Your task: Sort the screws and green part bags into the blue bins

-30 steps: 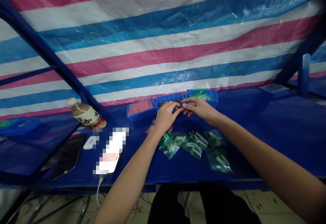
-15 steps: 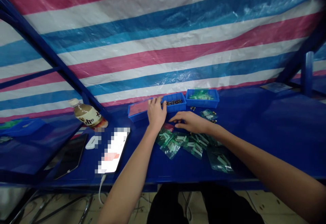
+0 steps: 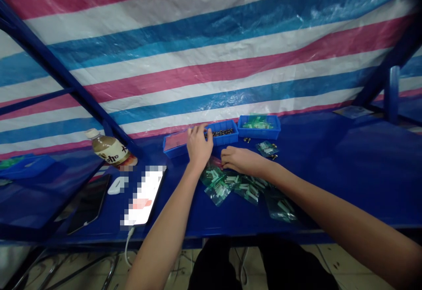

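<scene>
My left hand [image 3: 199,146] reaches to the gap between two blue bins, its thumb apart from the fingers. Its fingertips are at the near-left edge of the bin of small metal screws [image 3: 224,139], partly hiding it. Just left of this hand is a bin with a flat pink sheet [image 3: 176,139] on top. My right hand [image 3: 242,160] is low over the table, fingers closed at the right end of a small red plastic bag [image 3: 216,163]. Below it lie several green-tinted clear bags [image 3: 218,192] with white plugs inside.
A third blue bin [image 3: 259,133] holds green bags. Loose screws [image 3: 247,140] and a small bag [image 3: 265,148] lie before it. To the left are a drink bottle [image 3: 112,151], a white earphone case [image 3: 116,186], a lit phone [image 3: 145,197] with a cable and a dark tablet [image 3: 90,206].
My right hand's fingers have come together and lowered onto the red bag's end. My left hand stays about where it was, by the screw bin. The view has shifted slightly.
</scene>
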Demonstrator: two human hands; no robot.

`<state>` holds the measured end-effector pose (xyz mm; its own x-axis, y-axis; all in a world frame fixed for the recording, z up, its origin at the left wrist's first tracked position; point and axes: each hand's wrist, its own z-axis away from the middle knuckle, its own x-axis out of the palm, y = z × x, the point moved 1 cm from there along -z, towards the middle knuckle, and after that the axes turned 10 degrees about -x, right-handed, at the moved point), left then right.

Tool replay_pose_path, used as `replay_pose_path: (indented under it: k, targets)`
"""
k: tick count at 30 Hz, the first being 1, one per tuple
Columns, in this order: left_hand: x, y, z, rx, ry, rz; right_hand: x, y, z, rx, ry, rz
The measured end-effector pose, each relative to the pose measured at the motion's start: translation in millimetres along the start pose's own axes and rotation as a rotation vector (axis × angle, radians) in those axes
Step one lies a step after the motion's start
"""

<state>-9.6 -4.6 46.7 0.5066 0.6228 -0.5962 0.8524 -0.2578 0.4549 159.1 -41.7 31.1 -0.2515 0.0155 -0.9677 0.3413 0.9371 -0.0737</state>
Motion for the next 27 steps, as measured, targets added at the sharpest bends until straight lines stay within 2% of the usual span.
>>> replay_pose_path:
  k: [5, 8, 10, 12, 17, 21, 24, 27]
  targets:
    - [-1.3, 1.1, -0.5, 0.013, -0.007, -0.017, 9.9, -7.5, -9.7, 0.008, -0.049, 0.158]
    - [-2.9, 0.0, -2.1, 0.005, 0.006, -0.011, 6.9, -3.5, -10.0, 0.051, 0.007, 0.123]
    - [-3.9, -1.0, -3.7, -0.012, -0.004, 0.024, 1.6, 3.5, -5.2, 0.105, 0.116, 0.021]
    - [-3.8, -1.3, -5.2, -0.036, -0.063, 0.101, -4.6, 12.2, 2.0, 0.160, 0.271, -0.103]
    - [0.2, 6.2, -3.2, -0.065, -0.390, 0.434, -16.5, 30.4, 14.6, 0.355, 0.626, -0.316]
    - [0.3, 15.6, 2.2, -0.028, -0.585, 0.547, -22.2, 36.2, 17.7, 0.488, 0.795, -0.357]
    - [0.8, 19.3, 5.7, -0.004, -0.664, 0.567, -24.8, 38.9, 20.5, 0.566, 0.903, -0.407]
    - [4.6, 20.5, 8.1, -0.065, -0.694, 0.641, -24.6, 42.0, 22.3, 0.607, 0.975, -0.545]
